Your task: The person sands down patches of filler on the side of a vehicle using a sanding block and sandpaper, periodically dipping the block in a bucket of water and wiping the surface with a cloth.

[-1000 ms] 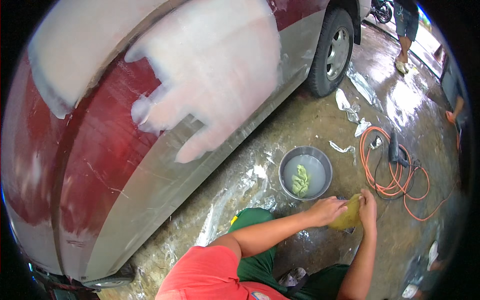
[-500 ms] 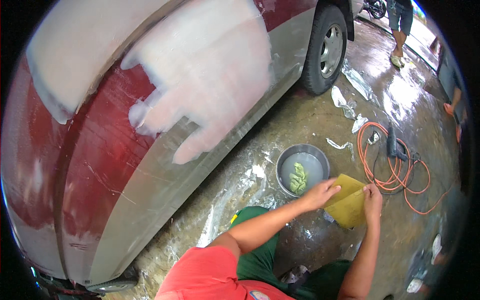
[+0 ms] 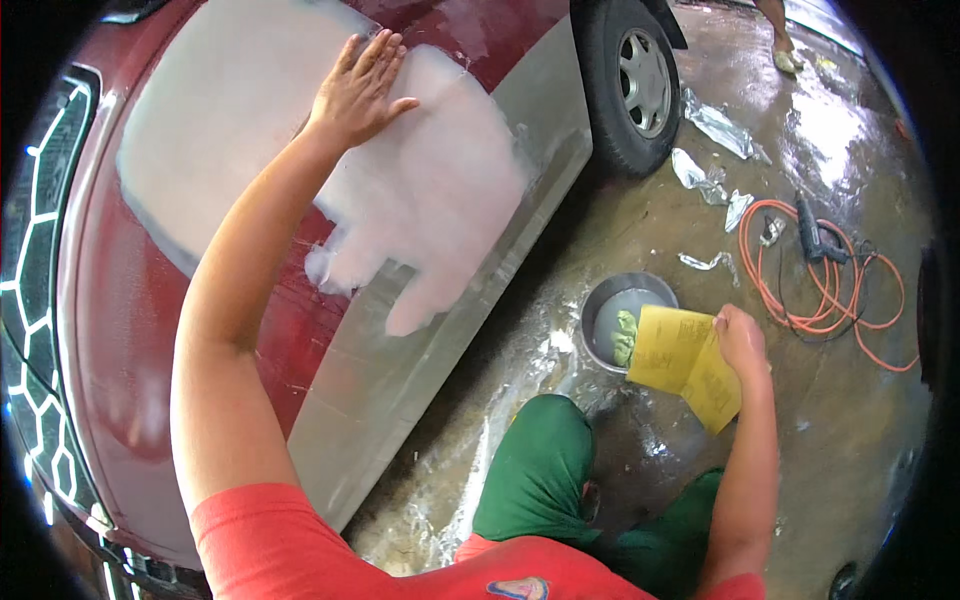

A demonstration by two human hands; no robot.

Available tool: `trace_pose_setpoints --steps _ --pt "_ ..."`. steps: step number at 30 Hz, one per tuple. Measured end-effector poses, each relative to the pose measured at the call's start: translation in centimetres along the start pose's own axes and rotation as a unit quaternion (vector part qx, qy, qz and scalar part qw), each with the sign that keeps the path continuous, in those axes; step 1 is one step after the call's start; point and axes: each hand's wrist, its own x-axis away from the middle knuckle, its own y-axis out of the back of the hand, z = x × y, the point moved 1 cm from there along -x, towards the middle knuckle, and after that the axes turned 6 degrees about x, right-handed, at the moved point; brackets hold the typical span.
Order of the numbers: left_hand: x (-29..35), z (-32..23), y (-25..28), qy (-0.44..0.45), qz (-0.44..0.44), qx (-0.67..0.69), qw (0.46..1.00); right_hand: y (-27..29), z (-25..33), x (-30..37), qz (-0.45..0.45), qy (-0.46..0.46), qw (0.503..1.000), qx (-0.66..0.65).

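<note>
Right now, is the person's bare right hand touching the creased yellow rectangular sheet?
Touching. The head view shows the right hand gripping the yellow sheet by its upper edge.

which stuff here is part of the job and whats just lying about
Part of the job:
yellow folded sheet, held in the right hand
pale patch on the car, left hand apparently resting on it
basin and green cloth, probably, being close by

Just lying about, it seems:
orange cable, coiled
dark tool by the coil
crumpled silvery sheeting
</note>
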Motion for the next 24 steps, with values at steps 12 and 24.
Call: trace_pose_setpoints --steps 12,24 --pt "16.1 4.1 2.0 -0.062 0.031 0.051 0.996 1.3 -0.1 -1.0 0.075 -0.012 0.997 -0.013" --pt "22.4 -4.4 5.0 0.075 0.128 0.146 0.978 2.4 -0.8 -1.8 0.112 0.070 0.991 -0.011"
